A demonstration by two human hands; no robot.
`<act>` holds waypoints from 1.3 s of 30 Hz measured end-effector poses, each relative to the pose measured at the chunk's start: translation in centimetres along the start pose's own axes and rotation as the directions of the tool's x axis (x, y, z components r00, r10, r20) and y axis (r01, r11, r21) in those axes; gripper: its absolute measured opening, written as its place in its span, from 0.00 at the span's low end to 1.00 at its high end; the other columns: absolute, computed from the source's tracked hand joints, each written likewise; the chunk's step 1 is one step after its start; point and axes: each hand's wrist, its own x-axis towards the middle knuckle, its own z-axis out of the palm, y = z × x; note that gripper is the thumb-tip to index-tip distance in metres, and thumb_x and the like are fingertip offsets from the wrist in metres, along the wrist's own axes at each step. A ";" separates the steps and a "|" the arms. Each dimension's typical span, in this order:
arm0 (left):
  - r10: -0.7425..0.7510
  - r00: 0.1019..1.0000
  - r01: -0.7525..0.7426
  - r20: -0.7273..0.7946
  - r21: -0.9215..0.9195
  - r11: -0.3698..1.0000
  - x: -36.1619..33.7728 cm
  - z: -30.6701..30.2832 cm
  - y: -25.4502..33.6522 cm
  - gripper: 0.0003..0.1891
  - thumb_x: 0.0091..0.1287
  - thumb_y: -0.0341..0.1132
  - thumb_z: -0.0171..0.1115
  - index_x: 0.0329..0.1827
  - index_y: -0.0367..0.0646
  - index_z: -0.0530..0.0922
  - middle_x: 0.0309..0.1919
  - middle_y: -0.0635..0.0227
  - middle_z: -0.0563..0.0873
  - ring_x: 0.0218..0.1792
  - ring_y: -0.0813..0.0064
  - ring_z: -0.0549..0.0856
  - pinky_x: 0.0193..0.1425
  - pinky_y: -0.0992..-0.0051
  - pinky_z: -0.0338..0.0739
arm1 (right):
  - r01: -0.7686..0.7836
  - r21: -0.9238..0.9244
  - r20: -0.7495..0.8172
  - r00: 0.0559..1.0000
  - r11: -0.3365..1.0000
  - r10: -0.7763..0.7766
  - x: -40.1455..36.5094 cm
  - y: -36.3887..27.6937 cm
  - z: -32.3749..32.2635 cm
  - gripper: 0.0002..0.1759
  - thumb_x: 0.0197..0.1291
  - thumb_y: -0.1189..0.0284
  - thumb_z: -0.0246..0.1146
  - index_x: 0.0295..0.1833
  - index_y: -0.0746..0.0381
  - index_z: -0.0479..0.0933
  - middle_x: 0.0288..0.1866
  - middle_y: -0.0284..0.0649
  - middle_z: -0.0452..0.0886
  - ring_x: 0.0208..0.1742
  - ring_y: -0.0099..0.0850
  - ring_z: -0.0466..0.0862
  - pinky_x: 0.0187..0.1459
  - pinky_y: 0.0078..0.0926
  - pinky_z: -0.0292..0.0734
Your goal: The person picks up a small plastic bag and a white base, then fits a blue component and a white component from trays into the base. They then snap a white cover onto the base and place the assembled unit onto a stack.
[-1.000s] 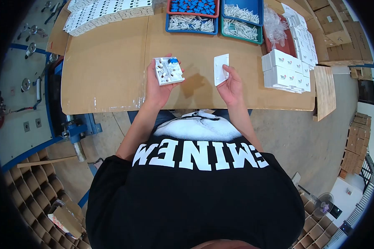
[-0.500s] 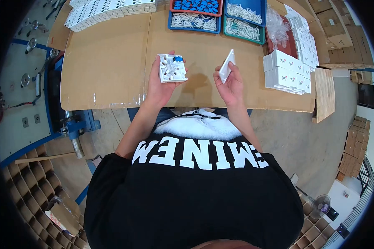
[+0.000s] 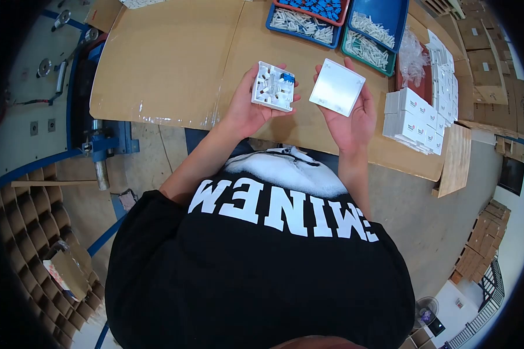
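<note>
Left fingers (image 3: 297,98) grip the edges of an open white box (image 3: 273,86) holding a blue block (image 3: 287,78). Right fingers (image 3: 365,93) support a square white cover (image 3: 337,87), apart from the box; beyond them, trays of small parts (image 3: 364,46) rest on the counter (image 3: 169,64)

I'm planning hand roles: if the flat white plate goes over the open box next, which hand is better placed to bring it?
Right, most likely: the right hand holds the plate beside the box, while the left hand is occupied supporting that box.
</note>
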 end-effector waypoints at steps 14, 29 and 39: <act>-0.035 0.981 0.053 -0.192 0.092 0.994 -0.4 0.7 -1.2 0.31 0.79 0.63 0.42 0.71 0.50 0.72 0.59 0.63 0.84 0.58 0.66 0.86 0.60 0.60 0.84 | 0.407 -0.881 0.450 0.878 -0.240 -0.163 0.9 5.0 0.3 0.35 0.48 0.69 0.81 0.65 0.58 0.80 0.72 0.46 0.75 0.69 0.44 0.79 0.65 0.40 0.77; -0.021 0.971 0.052 -0.238 0.123 0.991 -0.4 1.4 -1.3 0.29 0.78 0.62 0.48 0.71 0.53 0.71 0.58 0.66 0.84 0.58 0.67 0.85 0.59 0.62 0.82 | 0.444 -0.860 0.484 0.866 -0.253 -0.126 1.2 5.6 -0.5 0.35 0.48 0.64 0.81 0.64 0.57 0.82 0.72 0.46 0.75 0.69 0.44 0.78 0.65 0.40 0.77; 0.011 0.983 0.024 -0.185 0.183 0.983 -0.5 1.4 -1.9 0.35 0.78 0.67 0.40 0.73 0.49 0.67 0.61 0.62 0.81 0.62 0.67 0.82 0.64 0.63 0.79 | 0.471 -0.839 0.511 0.854 -0.273 -0.096 0.9 5.6 -0.8 0.35 0.48 0.65 0.80 0.65 0.58 0.82 0.73 0.51 0.73 0.70 0.47 0.76 0.65 0.41 0.77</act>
